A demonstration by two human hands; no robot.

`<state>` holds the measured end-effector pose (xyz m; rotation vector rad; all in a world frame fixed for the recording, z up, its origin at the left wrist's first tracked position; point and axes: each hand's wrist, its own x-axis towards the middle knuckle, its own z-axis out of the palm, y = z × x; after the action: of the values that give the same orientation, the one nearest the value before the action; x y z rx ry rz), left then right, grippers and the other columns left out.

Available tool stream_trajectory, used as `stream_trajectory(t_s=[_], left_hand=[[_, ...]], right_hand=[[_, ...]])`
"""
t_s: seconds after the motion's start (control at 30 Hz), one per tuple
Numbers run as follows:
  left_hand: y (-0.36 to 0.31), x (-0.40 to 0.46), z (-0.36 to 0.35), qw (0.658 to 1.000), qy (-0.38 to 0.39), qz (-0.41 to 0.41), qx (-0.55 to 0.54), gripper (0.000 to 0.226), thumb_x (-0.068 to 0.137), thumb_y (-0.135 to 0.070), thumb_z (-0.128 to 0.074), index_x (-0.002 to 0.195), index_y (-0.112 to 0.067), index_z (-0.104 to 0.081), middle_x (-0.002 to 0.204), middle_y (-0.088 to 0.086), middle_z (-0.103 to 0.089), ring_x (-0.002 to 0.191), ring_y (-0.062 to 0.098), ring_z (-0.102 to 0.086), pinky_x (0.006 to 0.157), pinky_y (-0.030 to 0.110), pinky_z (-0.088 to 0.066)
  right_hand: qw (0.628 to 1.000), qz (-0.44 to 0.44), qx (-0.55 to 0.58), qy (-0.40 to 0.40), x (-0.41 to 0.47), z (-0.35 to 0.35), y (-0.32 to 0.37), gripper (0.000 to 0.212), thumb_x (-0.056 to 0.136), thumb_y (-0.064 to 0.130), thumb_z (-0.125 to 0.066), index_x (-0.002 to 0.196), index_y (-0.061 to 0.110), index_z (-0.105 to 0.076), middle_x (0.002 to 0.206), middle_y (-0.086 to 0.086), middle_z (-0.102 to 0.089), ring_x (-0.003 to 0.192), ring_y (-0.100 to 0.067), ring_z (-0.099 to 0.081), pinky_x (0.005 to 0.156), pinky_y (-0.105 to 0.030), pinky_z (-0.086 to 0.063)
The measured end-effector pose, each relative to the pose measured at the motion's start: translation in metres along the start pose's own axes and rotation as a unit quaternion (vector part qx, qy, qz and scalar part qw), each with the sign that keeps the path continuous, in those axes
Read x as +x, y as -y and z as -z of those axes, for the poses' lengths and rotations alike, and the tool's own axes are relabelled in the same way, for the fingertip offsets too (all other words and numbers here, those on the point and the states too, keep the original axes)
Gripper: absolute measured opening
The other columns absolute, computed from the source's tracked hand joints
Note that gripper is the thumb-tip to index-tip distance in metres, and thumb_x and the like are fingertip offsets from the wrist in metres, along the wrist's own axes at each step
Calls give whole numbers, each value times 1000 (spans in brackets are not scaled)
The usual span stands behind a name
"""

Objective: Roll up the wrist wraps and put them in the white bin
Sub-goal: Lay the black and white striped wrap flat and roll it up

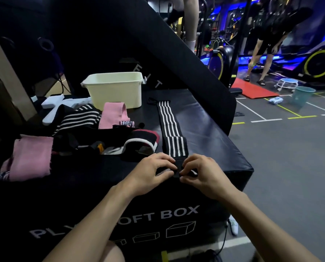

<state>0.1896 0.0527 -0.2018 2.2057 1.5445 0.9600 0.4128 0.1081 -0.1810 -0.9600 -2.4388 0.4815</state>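
Surface: a black padded soft box [205, 118] with white lettering on its near face, standing on a grey gym floor with painted lines.
Room: dim gym with blue lighting; a big black pad [158, 44] leans over the box's far side; exercise machines, a red mat [252, 89] and a bending person [265, 46] stand well beyond the right edge.
Striped wrap: a black wrist wrap [170, 127] with white lengthwise stripes lies stretched flat from near the far edge down to the near edge, toward the right side.
Left hand [152, 173]: fingers curled, pinching the wrap's near end.
Right hand [199, 171]: fingers curled on the same end, fingertips touching the left hand's.
White bin [114, 89]: at the far edge, left of the wrap's far end.
Other wraps: pink wraps [33, 157], striped and red-trimmed ones heaped over the left half.
Open room: bare black top between the stretched wrap and the right edge.
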Motion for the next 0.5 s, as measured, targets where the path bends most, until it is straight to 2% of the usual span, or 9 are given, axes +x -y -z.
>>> stream_trajectory(t_s=[0.17, 0.3, 0.4, 0.47, 0.5], left_hand=[[0, 3, 1, 1000, 2, -8, -1, 17, 90, -28, -77, 107, -25, -80, 122, -14, -65, 118, 2, -61, 106, 28, -46], [0, 2, 1, 1000, 9, -3, -3, 19, 95, -32, -69, 108, -25, -80, 124, -14, -64, 121, 2, -59, 108, 28, -45], [-1, 3, 1, 1000, 6, -4, -3, 18, 98, -28, -65, 109, -24, -80, 123, -13, -65, 120, 4, -60, 108, 29, -45], [-1, 4, -1, 1000, 1, -9, -1, 16, 97, -24, -68, 108, -23, -80, 121, -12, -65, 118, 4, -61, 107, 31, -46], [0, 4, -1, 1000, 0, -11, 1, 15, 96, -23, -69, 107, -24, -80, 121, -12, -65, 118, 5, -61, 107, 31, -46]], right_hand=[[999, -11, -29, -10, -7, -4, 6, 14, 77, 33, -83, 87, 31, -74, 103, 18, -62, 99, -8, -55, 84, -30, -47], [998, 11, -57, -26, -12, -8, 8, 12, 80, 30, -79, 86, 32, -69, 105, 17, -60, 98, -12, -54, 82, -34, -47], [993, 55, -71, -73, -18, -14, 9, 11, 82, 25, -73, 87, 29, -64, 95, 14, -59, 88, -14, -56, 73, -34, -49], [978, 119, -119, -123, -22, -17, 10, 1, 86, 24, -63, 86, 24, -62, 86, 8, -59, 78, -18, -57, 66, -34, -49], [968, 145, -147, -146, -23, -20, 8, 5, 88, 23, -59, 86, 21, -63, 83, 6, -58, 74, -20, -56, 63, -35, -49]])
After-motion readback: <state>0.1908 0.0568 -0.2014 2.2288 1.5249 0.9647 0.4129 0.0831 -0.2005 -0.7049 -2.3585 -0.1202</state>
